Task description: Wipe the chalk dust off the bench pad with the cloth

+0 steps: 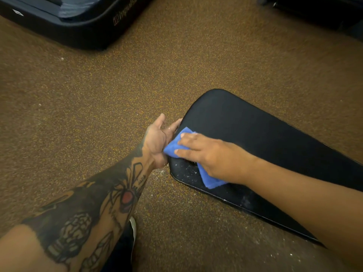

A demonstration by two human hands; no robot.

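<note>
Fingers [186, 142] of the right hand [208, 154] lie spread and flat, pressing the blue cloth [176, 143] onto the near end of the black bench pad [255, 134]. White chalk dust [186, 171] speckles the pad just beside the cloth. Left hand [157, 140], palm open, cups against the pad's edge, touching the cloth; its tattooed forearm [110, 197] extends over the speckled brown floor [78, 105].
</note>
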